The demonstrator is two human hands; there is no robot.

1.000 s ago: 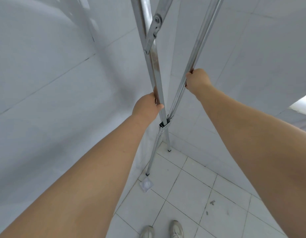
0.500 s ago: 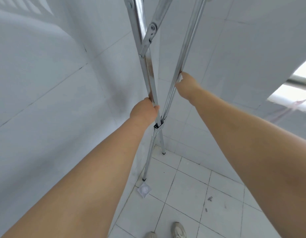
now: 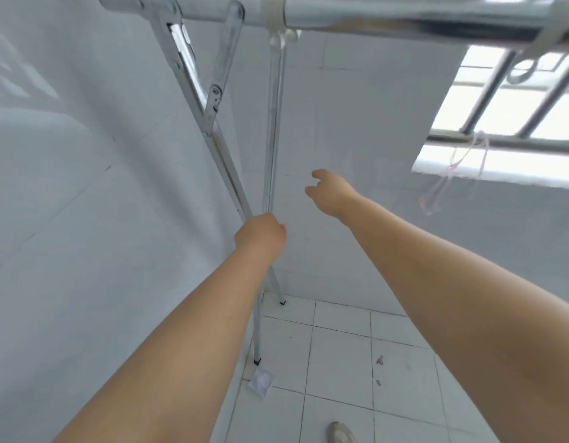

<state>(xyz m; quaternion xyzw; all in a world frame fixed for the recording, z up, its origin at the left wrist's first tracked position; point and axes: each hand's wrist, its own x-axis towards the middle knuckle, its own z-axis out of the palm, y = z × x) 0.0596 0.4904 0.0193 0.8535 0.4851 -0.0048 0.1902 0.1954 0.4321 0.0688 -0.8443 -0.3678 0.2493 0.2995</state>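
Observation:
A folding metal drying rack stands in the corner of a white-tiled room. Its slanted leg point(image 3: 219, 148) runs from the top rail point(image 3: 388, 14) down to where the legs cross. My left hand point(image 3: 260, 238) grips the legs at that crossing. A thinner upright leg point(image 3: 274, 129) rises from the same spot to a clip on the rail. My right hand point(image 3: 329, 193) hangs in the air to the right of the upright leg, fingers loosely curled, holding nothing. The rack's two feet point(image 3: 257, 361) rest on the floor.
White tiled walls close in on the left and ahead. A barred window point(image 3: 500, 100) with pink string hanging from it is at the upper right. A small white packet point(image 3: 261, 380) lies by the near foot. My shoe point(image 3: 340, 433) shows at the bottom.
My right hand has let go of the thin leg and moved off to the right. The view has tilted up, showing the top rail and window. The left hand keeps its grip.

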